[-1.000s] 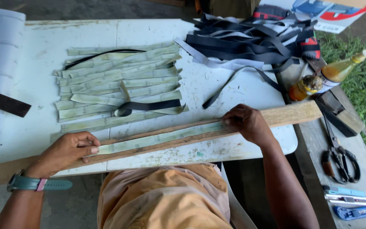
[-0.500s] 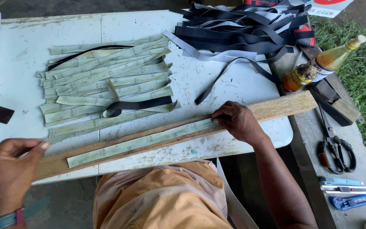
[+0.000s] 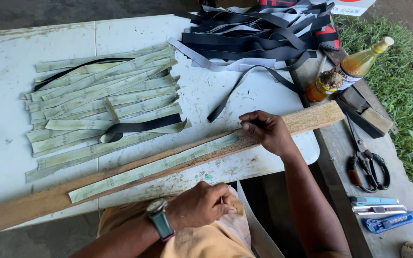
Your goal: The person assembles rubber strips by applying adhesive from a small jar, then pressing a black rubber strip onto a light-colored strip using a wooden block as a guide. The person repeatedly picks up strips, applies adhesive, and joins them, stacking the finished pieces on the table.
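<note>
I have a pale green strip [image 3: 154, 167] laid along the long wooden plank [image 3: 307, 119], which lies slantwise across the white table [image 3: 5, 71]; my right hand [image 3: 266, 131] presses down on the strip's upper end, fingers curled flat over it and the wood, gripping nothing else; my left hand [image 3: 201, 205] is off the plank, down by my lap in a loose fist, and I cannot tell whether it holds anything; I judge this the holding-down step, with the strip's lower end lying unpinned; the next move, as I see it, calls for that end to be steadied; the plank overhangs the table's near edge at both ends; the pile of green strips [image 3: 101, 105] sits close behind, the bottles [image 3: 350, 71] and scissors [image 3: 366, 162] lie to the right, and open room lies toward me.
</note>
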